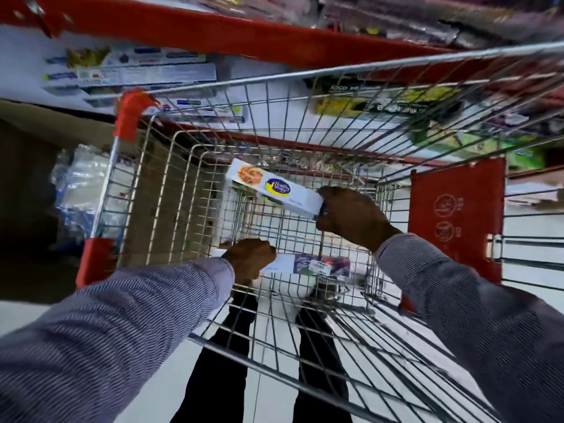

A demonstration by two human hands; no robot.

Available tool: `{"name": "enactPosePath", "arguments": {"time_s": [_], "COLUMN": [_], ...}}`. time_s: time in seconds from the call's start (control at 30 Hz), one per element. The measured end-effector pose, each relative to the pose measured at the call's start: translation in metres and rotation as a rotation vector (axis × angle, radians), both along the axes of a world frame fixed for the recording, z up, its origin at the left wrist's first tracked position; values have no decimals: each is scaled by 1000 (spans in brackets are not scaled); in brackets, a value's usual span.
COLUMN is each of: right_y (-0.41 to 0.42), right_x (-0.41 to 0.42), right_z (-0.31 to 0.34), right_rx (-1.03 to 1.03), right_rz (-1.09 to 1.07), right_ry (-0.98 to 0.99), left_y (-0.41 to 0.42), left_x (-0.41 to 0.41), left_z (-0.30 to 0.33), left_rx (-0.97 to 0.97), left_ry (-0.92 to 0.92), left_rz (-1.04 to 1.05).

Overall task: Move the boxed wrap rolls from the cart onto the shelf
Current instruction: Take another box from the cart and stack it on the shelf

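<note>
I look down into a wire shopping cart with red corner guards. My right hand grips the right end of a long white wrap box with a blue oval logo, held tilted above the cart floor. My left hand is closed on the left end of a second white wrap box, which lies low in the cart. More boxes seem to lie under the first one, partly hidden. The white shelf with a red edge runs across the top and holds similar boxed rolls.
A red child-seat flap stands at the cart's right end. Bagged clear goods sit on a lower shelf to the left. Yellow and green packages lie on the shelf behind the cart's far side. My legs show below the cart.
</note>
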State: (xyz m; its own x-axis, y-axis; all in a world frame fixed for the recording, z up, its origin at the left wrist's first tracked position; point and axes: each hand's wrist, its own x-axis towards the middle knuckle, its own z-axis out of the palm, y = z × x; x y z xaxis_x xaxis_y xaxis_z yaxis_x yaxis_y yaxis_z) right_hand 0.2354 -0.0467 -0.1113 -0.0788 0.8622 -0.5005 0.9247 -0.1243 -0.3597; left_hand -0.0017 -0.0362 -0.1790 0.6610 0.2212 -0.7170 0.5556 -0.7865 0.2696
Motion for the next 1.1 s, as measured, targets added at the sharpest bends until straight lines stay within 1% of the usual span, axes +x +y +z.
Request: {"name": "enactPosePath", "arguments": {"time_s": [0.1, 0.17, 0.27, 0.33, 0.47, 0.53, 0.6, 0.7, 0.8, 0.9, 1.03, 1.1], "right_y": [3, 8, 19, 29, 54, 63, 73, 84, 97, 111, 132, 147], "right_x": [2, 3, 2, 3, 8, 11, 13, 19, 28, 41, 59, 66], "right_z": [29, 54, 100, 137, 236, 286, 329, 403, 461, 498, 539, 554], "right_rx": [44, 87, 166, 210, 386, 457, 535, 664, 790, 826, 843, 852], "right_rz": [-4, -24, -21, -26, 0, 6, 18, 47, 83, 54, 36, 24], "right_ry": [3, 24, 25, 14, 11, 4, -11, -49, -130, -153, -149, -223], "left_y": [8, 16, 31, 44, 74, 84, 94, 110, 132, 149, 174, 186], "left_x": [3, 1, -10, -17, -25, -25, -22, -13, 2, 17, 33, 40], "left_z": [18, 42, 94, 139, 248, 298, 341, 418, 483, 529, 577, 595], "left_rx": [-10, 16, 48, 97, 319, 424, 484, 571, 649, 692, 660, 620], "left_ry": [-32, -61, -109, -160, -271, -274, -311, -424, -482, -537, -612, -650], "left_rz": [55, 114, 215, 259, 292, 295, 289, 269, 235, 266, 310, 304]}}
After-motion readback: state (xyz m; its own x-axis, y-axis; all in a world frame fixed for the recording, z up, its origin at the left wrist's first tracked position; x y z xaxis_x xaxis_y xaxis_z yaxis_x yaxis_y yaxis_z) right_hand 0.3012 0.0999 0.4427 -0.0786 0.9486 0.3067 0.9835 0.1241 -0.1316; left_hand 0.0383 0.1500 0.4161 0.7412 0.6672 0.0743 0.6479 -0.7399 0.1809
